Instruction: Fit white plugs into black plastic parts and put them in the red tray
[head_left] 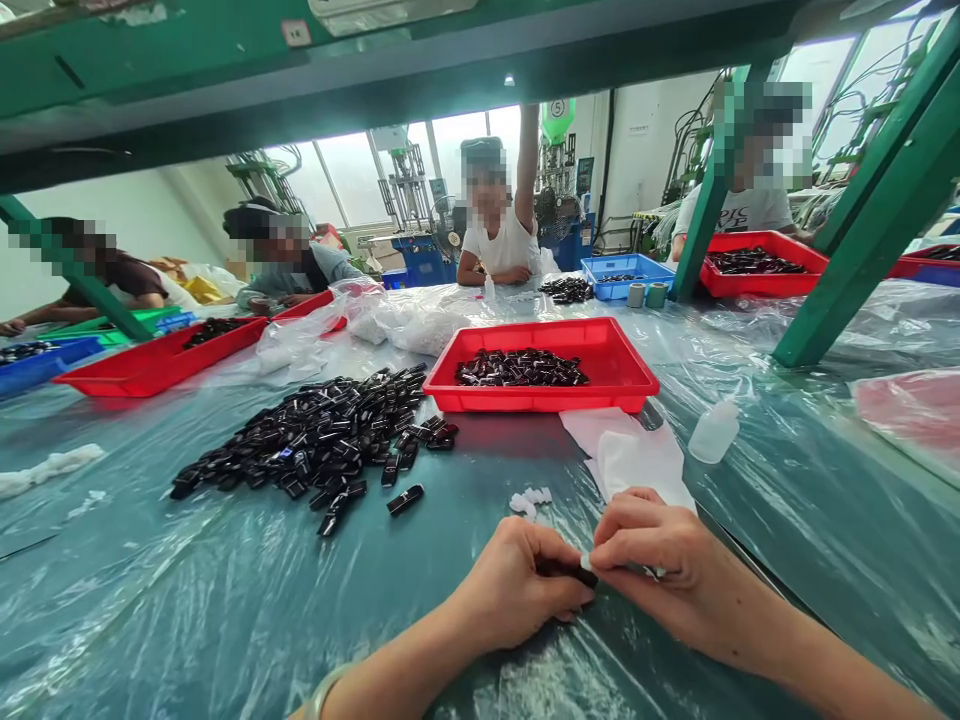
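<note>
My left hand (pixel 517 572) is closed round a small black plastic piece (pixel 582 575), most of which my fingers hide. Against that piece, the fingertips of my right hand (pixel 660 560) pinch a small white bit (pixel 586 562), too covered to make out fully. A few white pieces (pixel 531 500) lie on the table just beyond my left hand. White paper sheets (pixel 637 455) rest past my right hand. To the left spreads a big heap of glossy black pieces (pixel 315 430), with one loose black piece (pixel 406 500) nearer to me.
A red tray (pixel 540 402) holding black pieces stands ahead. A white squeeze bottle (pixel 714 432) lies at right. Green posts (pixel 862 220) and an overhead beam (pixel 420 75) frame the table. Several people sit around it, with more trays and plastic bags. Plastic film covers the tabletop (pixel 187 620).
</note>
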